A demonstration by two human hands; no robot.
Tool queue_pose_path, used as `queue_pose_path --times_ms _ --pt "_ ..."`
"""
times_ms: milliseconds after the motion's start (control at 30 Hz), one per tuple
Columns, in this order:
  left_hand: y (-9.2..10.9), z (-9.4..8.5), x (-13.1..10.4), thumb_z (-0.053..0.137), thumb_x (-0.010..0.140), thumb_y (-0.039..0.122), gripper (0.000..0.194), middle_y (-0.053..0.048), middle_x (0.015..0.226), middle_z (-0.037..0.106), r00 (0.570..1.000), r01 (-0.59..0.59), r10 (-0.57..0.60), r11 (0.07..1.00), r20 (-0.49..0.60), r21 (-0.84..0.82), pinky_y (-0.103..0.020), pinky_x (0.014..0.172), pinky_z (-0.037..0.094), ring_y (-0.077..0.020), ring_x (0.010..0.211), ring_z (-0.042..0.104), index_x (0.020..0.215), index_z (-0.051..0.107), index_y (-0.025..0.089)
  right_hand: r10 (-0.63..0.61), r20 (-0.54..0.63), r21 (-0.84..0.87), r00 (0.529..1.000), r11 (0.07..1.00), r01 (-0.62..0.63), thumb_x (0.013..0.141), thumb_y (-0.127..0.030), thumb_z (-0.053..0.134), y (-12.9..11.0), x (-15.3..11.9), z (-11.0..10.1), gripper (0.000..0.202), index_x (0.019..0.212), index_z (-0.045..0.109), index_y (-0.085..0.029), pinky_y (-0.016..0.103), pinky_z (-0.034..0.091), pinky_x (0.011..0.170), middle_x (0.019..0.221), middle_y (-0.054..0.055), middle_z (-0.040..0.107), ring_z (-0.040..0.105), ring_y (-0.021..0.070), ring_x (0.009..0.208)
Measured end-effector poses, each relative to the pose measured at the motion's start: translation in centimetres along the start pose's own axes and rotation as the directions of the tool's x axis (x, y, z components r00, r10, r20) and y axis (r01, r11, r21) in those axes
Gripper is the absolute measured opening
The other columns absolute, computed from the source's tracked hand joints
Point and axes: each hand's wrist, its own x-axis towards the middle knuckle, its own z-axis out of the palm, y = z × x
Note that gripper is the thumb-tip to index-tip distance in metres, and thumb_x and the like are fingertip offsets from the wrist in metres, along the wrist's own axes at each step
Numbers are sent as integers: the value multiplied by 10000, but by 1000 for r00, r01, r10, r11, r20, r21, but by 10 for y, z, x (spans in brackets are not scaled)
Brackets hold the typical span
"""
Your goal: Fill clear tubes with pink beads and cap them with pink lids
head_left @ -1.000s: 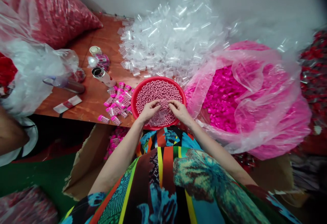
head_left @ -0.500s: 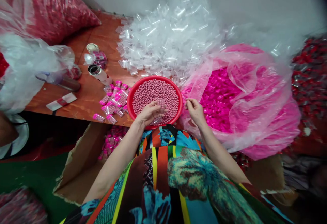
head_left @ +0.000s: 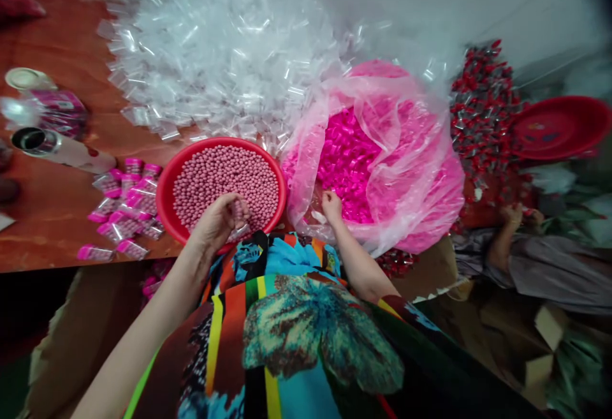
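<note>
My left hand (head_left: 220,218) is over the near side of a red bowl (head_left: 165,205) full of pink beads (head_left: 224,180). Its fingers curl around a small clear plastic container (head_left: 243,213), partly hidden by the hand. My right hand (head_left: 331,206) reaches to the near left edge of the bright pink caps (head_left: 347,164) in an open plastic bag (head_left: 415,176). Its fingers are closed, and whatever is between them is too small to make out. Left of the bowl lie several bead-filled containers with pink caps (head_left: 129,205).
Behind the bowl rises a heap of clear containers (head_left: 224,55). A metallic-mouthed cylinder (head_left: 67,150) lies at left. At right are red-and-clear pieces (head_left: 482,106), another red bowl (head_left: 559,129) and another person's hand (head_left: 512,216). A cardboard box (head_left: 90,323) stands below the table edge.
The view has swung right, bringing the second red bowl and another person's arm into sight. My right hand has gone from beside the bowl's rim to the pink caps. My left fingers are more curled.
</note>
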Motion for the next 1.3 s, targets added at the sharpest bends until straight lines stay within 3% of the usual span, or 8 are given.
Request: queue_pose_path --times_ms 133,267,533,667,800,933,1067,1300 --pt "-7 5 9 666 898 348 251 -19 603 595 999 19 -20 1000 -31 -6 -194 398 364 -132 500 546 723 581 190 133 -195 -47 972 988 -145 912 -319 551 -2 19 8 123 972 561 -211 421 505 1011 1040 124 696 628 252 1092" --pt "-16 7 12 636 974 540 399 -14 604 595 996 -30 27 999 -86 -37 -203 418 393 -144 529 582 773 592 198 184 -219 -52 958 979 -199 817 -250 689 -3 32 6 205 948 538 -205 432 478 1002 1141 199 665 595 296 1159" --pt "-13 4 -2 468 1046 594 526 -138 880 737 999 -43 39 988 -32 -148 -285 563 574 -232 768 741 1147 671 120 244 34 132 969 960 -246 768 -129 674 -8 27 -8 279 669 469 -289 390 428 725 657 38 568 599 233 749" --pt "-12 -2 -7 486 1041 505 453 -154 978 749 998 -69 70 984 0 -165 -299 593 586 -263 871 757 1241 646 131 284 178 274 942 905 -324 838 -280 642 -9 8 -24 187 686 534 -283 424 459 617 626 53 618 569 222 533" --pt "-13 -3 -10 542 1007 428 389 -146 1063 752 994 -107 111 980 17 -167 -310 622 596 -258 902 754 1277 625 160 278 164 375 947 870 -320 850 -384 639 -16 -18 -42 181 715 566 -289 455 522 656 692 74 651 598 220 540" --pt "-11 -1 -13 633 940 324 335 -140 1141 750 987 -143 152 979 48 -143 -298 639 598 -234 897 748 1238 620 170 154 167 481 974 850 -216 846 -461 677 -47 -36 -46 214 952 646 -278 453 578 742 829 88 702 699 242 690" --pt "-12 4 -16 738 866 233 316 -144 1180 749 980 -153 163 984 113 -93 -285 671 595 -200 880 737 1153 633 150 -57 280 566 958 816 -117 799 -519 791 -109 -46 -18 458 1149 661 -256 425 612 816 879 40 726 745 234 804" --pt "-21 6 -20 873 802 284 391 -81 1083 756 952 -271 279 959 125 -79 -254 682 534 -165 869 704 1143 725 161 -440 344 449 829 853 267 900 -554 747 -190 -61 40 331 1018 733 -245 392 597 926 1041 59 757 707 226 976"
